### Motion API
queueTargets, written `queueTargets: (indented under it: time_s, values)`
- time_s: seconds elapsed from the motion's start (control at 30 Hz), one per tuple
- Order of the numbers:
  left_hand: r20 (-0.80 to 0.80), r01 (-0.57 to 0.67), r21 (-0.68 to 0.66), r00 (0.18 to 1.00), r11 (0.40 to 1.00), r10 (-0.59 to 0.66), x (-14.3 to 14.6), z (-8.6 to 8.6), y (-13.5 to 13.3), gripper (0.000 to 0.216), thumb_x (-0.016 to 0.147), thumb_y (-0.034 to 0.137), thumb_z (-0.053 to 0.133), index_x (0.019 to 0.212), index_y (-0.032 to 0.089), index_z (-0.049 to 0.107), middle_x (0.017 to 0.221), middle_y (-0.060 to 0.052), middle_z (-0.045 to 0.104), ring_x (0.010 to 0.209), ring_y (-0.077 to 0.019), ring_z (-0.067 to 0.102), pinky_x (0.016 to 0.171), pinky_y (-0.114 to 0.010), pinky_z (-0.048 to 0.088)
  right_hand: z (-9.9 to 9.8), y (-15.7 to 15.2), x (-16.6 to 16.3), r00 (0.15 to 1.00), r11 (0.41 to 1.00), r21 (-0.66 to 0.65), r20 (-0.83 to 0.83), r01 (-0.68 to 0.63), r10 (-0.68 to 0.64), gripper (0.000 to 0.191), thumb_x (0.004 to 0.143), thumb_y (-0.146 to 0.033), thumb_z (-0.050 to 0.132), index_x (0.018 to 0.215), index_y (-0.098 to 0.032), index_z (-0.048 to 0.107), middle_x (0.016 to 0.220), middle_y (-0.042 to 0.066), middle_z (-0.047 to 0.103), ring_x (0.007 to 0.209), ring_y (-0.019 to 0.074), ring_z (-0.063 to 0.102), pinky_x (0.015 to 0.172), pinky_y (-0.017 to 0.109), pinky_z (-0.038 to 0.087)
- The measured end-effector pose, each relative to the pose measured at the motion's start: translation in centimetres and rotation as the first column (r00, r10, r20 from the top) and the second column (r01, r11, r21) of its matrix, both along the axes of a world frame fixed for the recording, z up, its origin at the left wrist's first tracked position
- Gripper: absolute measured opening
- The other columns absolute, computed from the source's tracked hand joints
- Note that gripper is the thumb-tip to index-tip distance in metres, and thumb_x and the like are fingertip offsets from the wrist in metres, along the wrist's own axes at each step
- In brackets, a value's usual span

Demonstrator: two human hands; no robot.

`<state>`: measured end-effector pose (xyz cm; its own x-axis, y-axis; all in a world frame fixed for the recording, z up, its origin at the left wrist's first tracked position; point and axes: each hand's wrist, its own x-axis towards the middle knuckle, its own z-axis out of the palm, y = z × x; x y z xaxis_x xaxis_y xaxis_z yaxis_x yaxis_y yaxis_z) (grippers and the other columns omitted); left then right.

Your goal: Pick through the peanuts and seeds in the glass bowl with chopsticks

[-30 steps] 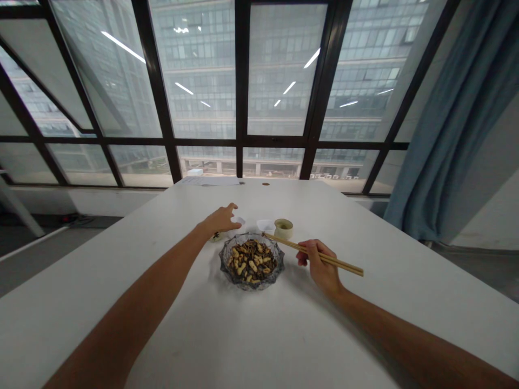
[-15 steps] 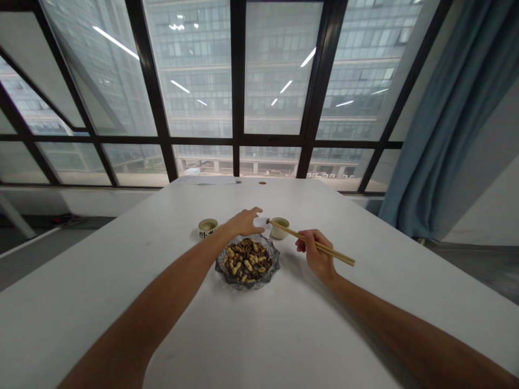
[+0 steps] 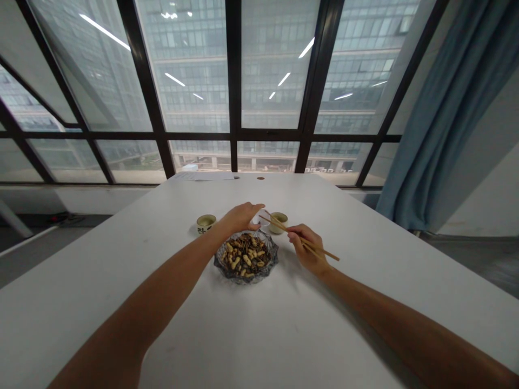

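Observation:
My right hand (image 3: 307, 248) holds a pair of wooden chopsticks (image 3: 320, 249), pointing left and away from me, their tips slightly apart. Those tips are at a small white cup-like thing (image 3: 259, 219), partly hidden, which my left hand (image 3: 242, 217) has between thumb and fingers. Just below the left hand is a faceted glass bowl (image 3: 272, 266) of peanuts in their shells (image 3: 247, 259) and dark seeds. A pale green cup (image 3: 279, 227) stands behind the chopsticks. Another such cup (image 3: 206, 222), with dark lettering, is left of my left hand, partly covered by the wrist.
The white table (image 3: 284, 335) reaches toward large dark-framed windows (image 3: 271, 65). Papers (image 3: 203, 176) and two small round dark items lie at its far edge. A blue curtain (image 3: 430, 140) hangs on the right.
The chopstick tips have spread apart, and the small dark piece at them no longer shows. My right hand has shifted a little left. The left hand stays at the white thing.

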<state>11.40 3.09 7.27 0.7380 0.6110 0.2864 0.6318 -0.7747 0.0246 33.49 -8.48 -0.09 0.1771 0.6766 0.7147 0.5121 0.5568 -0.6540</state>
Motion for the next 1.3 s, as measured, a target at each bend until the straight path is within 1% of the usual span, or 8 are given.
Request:
queueTargets:
  time_s: [0.23, 0.4, 0.53, 0.67, 0.8, 0.87, 1.03, 1.3]
  values:
    - [-0.049, -0.091, -0.036, 0.995, 0.995, 0.089, -0.3, -0.5, 1.1, 0.064, 0.088, 0.047, 0.064, 0.142, 0.015, 0.050, 0.115, -0.017, 0.071, 0.108, -0.0316, 0.068, 0.094, -0.039, 0.050, 0.9, -0.9, -0.5, 0.990, 0.999, 0.024, -0.131, -0.046, 0.049, 0.050, 0.096, -0.063, 0.050, 0.079, -0.020, 0.068, 0.064, 0.004, 0.065, 0.056, 0.0163, 0.059, 0.052, 0.029, 0.048]
    - [-0.026, -0.066, -0.056, 0.998, 0.996, 0.065, -1.2, -0.3, 1.1, 0.068, 0.086, 0.059, 0.062, 0.140, 0.019, 0.053, 0.119, -0.013, 0.073, 0.116, -0.0304, 0.065, 0.105, -0.042, 0.045, 2.5, -2.3, -1.5, 0.981, 0.993, -0.032, -0.162, -0.116, 0.110, 0.058, 0.095, -0.069, 0.048, 0.069, -0.020, 0.066, 0.054, 0.003, 0.062, 0.045, 0.0140, 0.052, 0.043, 0.026, 0.042]
    - [0.097, -0.058, 0.006, 0.994, 0.998, 0.057, -4.4, -0.4, 0.3, 0.058, 0.091, 0.057, 0.057, 0.137, 0.021, 0.057, 0.126, -0.011, 0.071, 0.126, -0.0283, 0.060, 0.120, -0.048, 0.030, 2.8, -2.5, -1.7, 0.988, 0.985, -0.106, -0.090, -0.136, 0.127, 0.059, 0.094, -0.068, 0.051, 0.065, -0.019, 0.068, 0.052, 0.004, 0.062, 0.044, 0.0144, 0.053, 0.042, 0.026, 0.042]
    - [0.279, -0.198, 0.108, 0.947, 0.974, 0.161, -9.6, -2.1, -0.3, 0.053, 0.089, 0.051, 0.063, 0.131, 0.019, 0.060, 0.142, -0.015, 0.061, 0.135, -0.0318, 0.053, 0.122, -0.052, 0.028, 2.5, -2.1, -1.4, 0.984, 0.970, -0.168, -0.011, -0.175, 0.175, 0.057, 0.093, -0.067, 0.055, 0.066, -0.019, 0.070, 0.054, 0.005, 0.065, 0.046, 0.0153, 0.056, 0.043, 0.026, 0.044]
    - [0.441, -0.396, -0.091, 0.807, 0.913, 0.394, -13.5, -5.4, -0.2, 0.077, 0.078, 0.056, 0.073, 0.139, 0.017, 0.049, 0.145, -0.019, 0.056, 0.134, -0.0346, 0.054, 0.112, -0.051, 0.043, 2.6, -2.0, -1.5, 0.980, 0.965, -0.175, -0.061, -0.195, 0.187, 0.058, 0.090, -0.069, 0.057, 0.066, -0.019, 0.071, 0.054, 0.005, 0.066, 0.045, 0.0157, 0.057, 0.042, 0.027, 0.046]
    - [0.460, -0.385, -0.260, 0.757, 0.885, 0.464, -14.3, -7.0, -0.1, 0.083, 0.076, 0.054, 0.074, 0.143, 0.016, 0.043, 0.138, -0.019, 0.061, 0.125, -0.0317, 0.061, 0.105, -0.047, 0.050, 3.2, -2.2, -1.6, 0.976, 0.972, -0.143, -0.135, -0.188, 0.169, 0.061, 0.088, -0.073, 0.057, 0.064, -0.019, 0.070, 0.050, 0.005, 0.063, 0.042, 0.0152, 0.055, 0.040, 0.027, 0.045]
    - [0.577, -0.271, -0.211, 0.741, 0.939, 0.344, -14.1, -8.7, -0.6, 0.075, 0.069, 0.041, 0.079, 0.133, 0.018, 0.048, 0.133, -0.014, 0.062, 0.121, -0.0291, 0.062, 0.104, -0.044, 0.051, 5.5, -3.2, -1.9, 0.953, 0.958, -0.167, -0.234, -0.234, 0.192, 0.068, 0.082, -0.079, 0.058, 0.052, -0.019, 0.066, 0.037, 0.003, 0.054, 0.032, 0.0126, 0.047, 0.031, 0.024, 0.038]
    - [0.581, -0.215, -0.062, 0.786, 0.975, 0.210, -13.6, -8.0, -1.5, 0.065, 0.073, 0.023, 0.074, 0.133, 0.021, 0.047, 0.137, -0.012, 0.058, 0.131, -0.0289, 0.055, 0.114, -0.049, 0.044, 6.1, -3.8, -2.4, 0.916, 0.816, -0.427, -0.091, -0.389, 0.390, 0.060, 0.077, -0.074, 0.068, 0.055, -0.018, 0.071, 0.042, 0.004, 0.061, 0.034, 0.0138, 0.053, 0.033, 0.024, 0.043]
